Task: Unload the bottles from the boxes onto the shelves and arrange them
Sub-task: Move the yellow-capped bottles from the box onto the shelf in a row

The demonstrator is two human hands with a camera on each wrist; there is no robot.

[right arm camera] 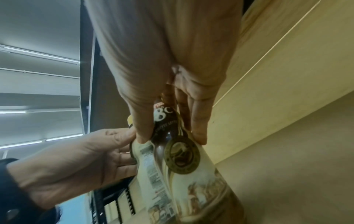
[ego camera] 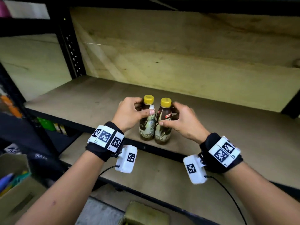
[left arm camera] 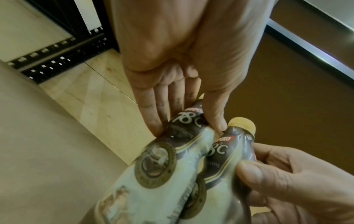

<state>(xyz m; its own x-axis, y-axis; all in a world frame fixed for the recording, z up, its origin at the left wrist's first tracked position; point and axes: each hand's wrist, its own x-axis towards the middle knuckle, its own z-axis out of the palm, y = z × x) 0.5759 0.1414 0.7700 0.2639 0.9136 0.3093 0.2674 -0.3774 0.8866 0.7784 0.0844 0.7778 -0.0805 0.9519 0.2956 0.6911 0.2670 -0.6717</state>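
Observation:
Two brown-and-cream coffee bottles with yellow caps stand upright side by side, touching, near the front edge of the brown shelf board [ego camera: 81,101]. My left hand [ego camera: 136,111] grips the shoulder of the left bottle [ego camera: 146,125], thumb in front and fingers behind. My right hand [ego camera: 175,116] holds the right bottle [ego camera: 163,132] the same way. In the left wrist view my left hand [left arm camera: 184,115] pinches the dark upper part of the left bottle [left arm camera: 153,166], with the right bottle [left arm camera: 228,153] beside it. In the right wrist view my right hand [right arm camera: 168,128] clasps the right bottle [right arm camera: 184,160].
The shelf runs wide and bare to both sides and behind the bottles, backed by a pale plywood wall [ego camera: 178,54]. A black perforated upright [ego camera: 71,51] stands at the left. An open cardboard box [ego camera: 17,189] with coloured items sits at the lower left. A lower shelf [ego camera: 162,176] lies beneath.

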